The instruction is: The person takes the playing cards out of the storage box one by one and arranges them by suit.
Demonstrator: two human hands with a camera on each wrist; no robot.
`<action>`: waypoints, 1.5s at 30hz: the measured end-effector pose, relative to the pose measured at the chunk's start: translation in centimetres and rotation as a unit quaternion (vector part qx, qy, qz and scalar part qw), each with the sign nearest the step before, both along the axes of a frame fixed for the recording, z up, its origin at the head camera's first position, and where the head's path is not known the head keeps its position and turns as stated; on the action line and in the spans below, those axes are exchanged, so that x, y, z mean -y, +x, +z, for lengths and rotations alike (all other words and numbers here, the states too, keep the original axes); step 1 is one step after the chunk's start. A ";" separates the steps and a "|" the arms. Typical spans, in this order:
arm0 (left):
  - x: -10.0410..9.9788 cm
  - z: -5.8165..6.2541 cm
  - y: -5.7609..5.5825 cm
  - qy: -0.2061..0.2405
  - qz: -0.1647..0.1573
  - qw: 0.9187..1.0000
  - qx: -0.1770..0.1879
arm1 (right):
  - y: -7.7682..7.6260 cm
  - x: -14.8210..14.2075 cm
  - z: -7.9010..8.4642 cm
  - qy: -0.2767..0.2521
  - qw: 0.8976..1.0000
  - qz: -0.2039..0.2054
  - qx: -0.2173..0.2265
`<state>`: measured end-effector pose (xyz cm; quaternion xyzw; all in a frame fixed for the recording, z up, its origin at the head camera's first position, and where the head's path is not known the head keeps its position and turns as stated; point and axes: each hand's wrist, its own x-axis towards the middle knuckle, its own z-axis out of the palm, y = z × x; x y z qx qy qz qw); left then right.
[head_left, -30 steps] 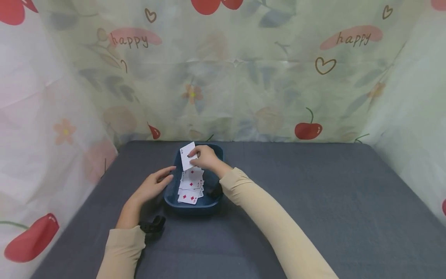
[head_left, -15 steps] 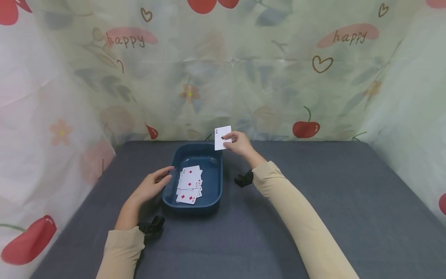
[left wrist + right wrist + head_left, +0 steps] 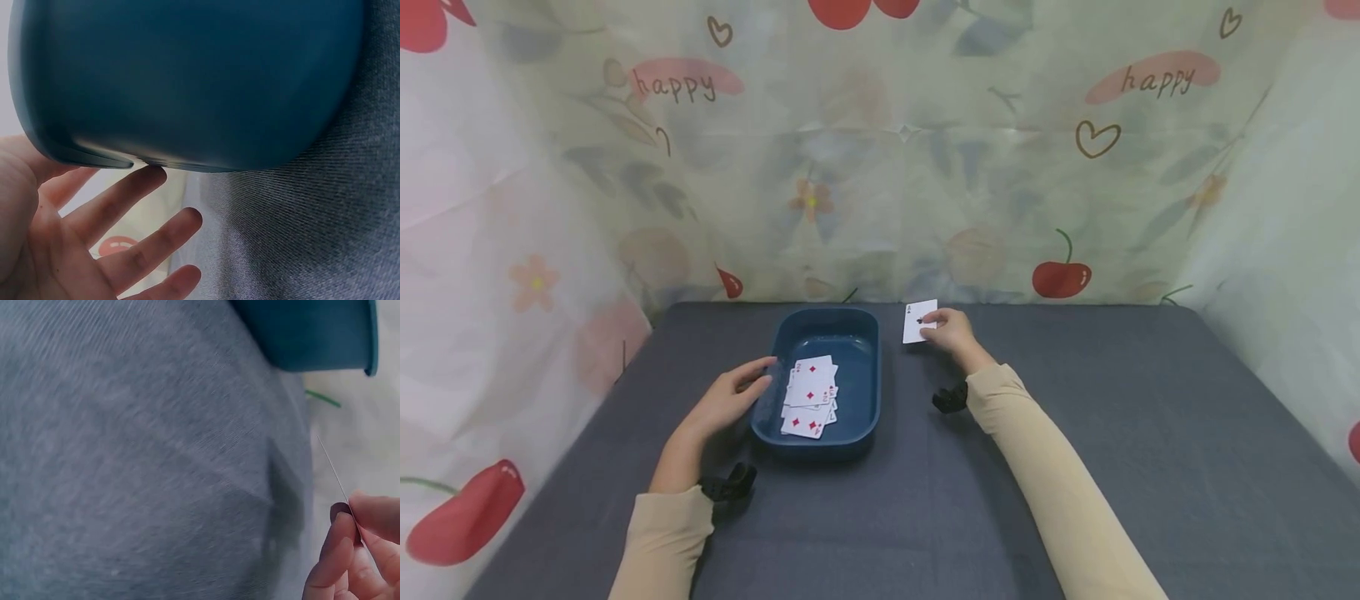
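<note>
Between thumb and fingers my right hand [image 3: 953, 332] pinches a playing card [image 3: 913, 322], an ace with one black pip, just right of the blue tray [image 3: 877, 375]. The right wrist view shows that card [image 3: 332, 464] edge-on, above its own shadow on the cloth. My left hand [image 3: 727, 400] lies along the tray's left side, fingertips at the rim. In the left wrist view its fingers [image 3: 119, 203] are spread and fairly straight, touching the tray wall [image 3: 187, 87]. Inside the tray, several overlapping playing cards [image 3: 810, 396] lie face up, red diamonds showing.
Dark grey cloth [image 3: 1112, 433] covers the table. A patterned curtain [image 3: 895, 183] rises along the back edge and both sides. Black wrist cameras sit under each cuff, the left one [image 3: 730, 483] low over the cloth and the right one [image 3: 950, 397] farther back.
My right hand has lifted the ace out over the tray, carried it right past the rim, then lowered it toward the cloth. My left hand and the tray have stayed put.
</note>
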<state>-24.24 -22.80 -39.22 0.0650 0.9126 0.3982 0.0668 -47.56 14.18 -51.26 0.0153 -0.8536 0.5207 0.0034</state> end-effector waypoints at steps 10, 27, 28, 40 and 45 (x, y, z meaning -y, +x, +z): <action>0.0 0.2 0.1 -0.004 0.004 1.000 0.008 | -9.5 -2.6 -11.8 -0.004 0.999 0.002 0.042; 0.0 -0.1 0.2 0.000 0.003 1.000 -0.001 | 12.3 2.4 11.7 0.201 0.978 -0.019 0.047; 0.0 -0.1 0.2 0.000 0.004 1.000 0.001 | 12.3 2.4 11.8 0.202 0.978 -0.018 0.043; 0.0 -0.2 0.2 0.003 0.008 1.000 0.003 | 12.4 7.7 15.4 0.070 0.992 0.098 0.023; 0.0 -0.4 0.2 0.009 0.005 1.000 0.002 | 13.1 11.2 16.6 0.076 0.986 0.150 -0.018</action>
